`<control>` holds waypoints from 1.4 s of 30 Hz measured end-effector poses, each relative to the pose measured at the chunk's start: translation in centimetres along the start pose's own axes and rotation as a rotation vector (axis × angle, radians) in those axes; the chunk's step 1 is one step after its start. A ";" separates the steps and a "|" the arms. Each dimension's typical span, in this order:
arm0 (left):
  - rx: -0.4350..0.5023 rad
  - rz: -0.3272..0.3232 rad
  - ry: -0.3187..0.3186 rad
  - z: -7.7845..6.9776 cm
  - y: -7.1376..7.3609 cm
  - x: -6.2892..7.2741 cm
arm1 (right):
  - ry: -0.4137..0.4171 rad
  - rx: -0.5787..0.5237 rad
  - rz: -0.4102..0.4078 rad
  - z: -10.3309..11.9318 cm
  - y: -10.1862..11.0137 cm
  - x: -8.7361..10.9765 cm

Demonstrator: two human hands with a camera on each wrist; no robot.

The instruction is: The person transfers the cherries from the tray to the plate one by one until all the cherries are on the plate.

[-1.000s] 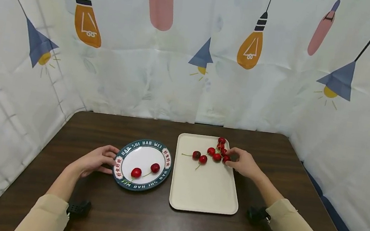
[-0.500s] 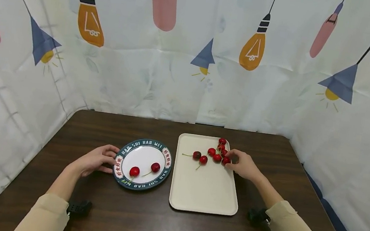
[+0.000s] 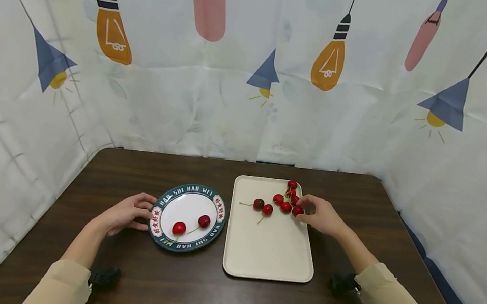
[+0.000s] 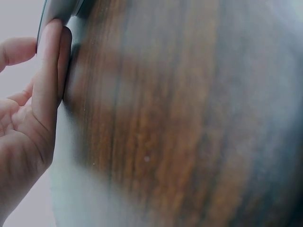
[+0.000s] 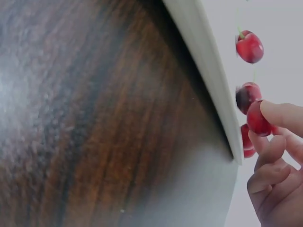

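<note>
My left hand [image 3: 126,212] holds the left rim of a round white plate [image 3: 180,208] with a dark green lettered border. On that plate lie two red cherries, one at the front left [image 3: 179,228] and one at the right [image 3: 204,221], both with stems. The thumb and fingers of my right hand [image 3: 320,217] pinch a red cherry [image 5: 258,119] at the right edge of a cream rectangular tray [image 3: 267,250]. Several more cherries [image 3: 278,199] cluster beside it toward the tray's back right corner. A darker cherry [image 3: 258,204] sits left of the cluster.
Plate and tray stand side by side on a dark wooden table [image 3: 170,286], a narrow gap between them. A white curtain [image 3: 229,119] printed with lamps and bulbs hangs behind and at both sides. Both wrists carry a black strapped device [image 3: 104,277].
The front left cherry on the plate rolled slightly left and then back. Both hands keep nearly the same places, the right one still pinching at the cherry.
</note>
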State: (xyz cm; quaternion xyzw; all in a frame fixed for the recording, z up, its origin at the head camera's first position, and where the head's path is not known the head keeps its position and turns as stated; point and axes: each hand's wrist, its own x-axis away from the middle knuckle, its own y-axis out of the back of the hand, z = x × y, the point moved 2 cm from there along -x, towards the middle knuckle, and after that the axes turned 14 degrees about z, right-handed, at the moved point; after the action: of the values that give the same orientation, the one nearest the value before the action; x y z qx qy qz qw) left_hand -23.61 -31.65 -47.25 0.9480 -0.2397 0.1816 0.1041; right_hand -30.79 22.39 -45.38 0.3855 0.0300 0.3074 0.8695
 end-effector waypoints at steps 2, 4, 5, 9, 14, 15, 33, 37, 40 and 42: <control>-0.002 -0.005 -0.001 0.0 0.1 0.1 | 0.017 0.001 0.006 0.3 0.1 0.0; -0.004 -0.006 -0.001 0.1 0.2 0.2 | 0.031 -0.004 0.010 0.7 0.1 0.0; -0.005 -0.007 -0.001 0.2 0.3 0.3 | 0.040 -0.007 0.011 1.0 0.1 0.0; -0.006 -0.018 0.010 0.7 0.2 0.6 | 0.092 -0.002 0.010 2.4 -0.2 -0.3; -0.009 -0.032 0.030 1.3 0.2 1.1 | 0.153 -0.011 0.041 4.5 -1.3 -1.6; -0.013 -0.037 0.028 1.3 0.3 1.1 | 0.167 -0.015 0.047 5.0 -1.6 -2.0; -0.028 -0.083 0.016 1.8 -0.4 0.6 | 0.268 -0.060 0.136 8.9 -6.5 -4.1; -0.022 -0.077 0.000 0.8 -0.5 0.3 | 0.292 -0.054 0.131 10.3 -6.7 -4.6; -0.010 -0.073 0.002 0.4 -0.7 0.2 | 0.279 -0.040 0.142 11.4 -7.1 -4.9; -0.005 -0.080 0.010 0.3 -0.8 0.4 | 0.275 -0.038 0.170 12.1 -7.6 -5.1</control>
State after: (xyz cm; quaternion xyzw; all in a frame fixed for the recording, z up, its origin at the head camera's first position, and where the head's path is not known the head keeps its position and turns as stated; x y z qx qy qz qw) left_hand -22.81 -31.20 -47.48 0.9557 -0.2015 0.1812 0.1148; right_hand -27.55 7.80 -43.06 0.3242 0.1100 0.4305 0.8351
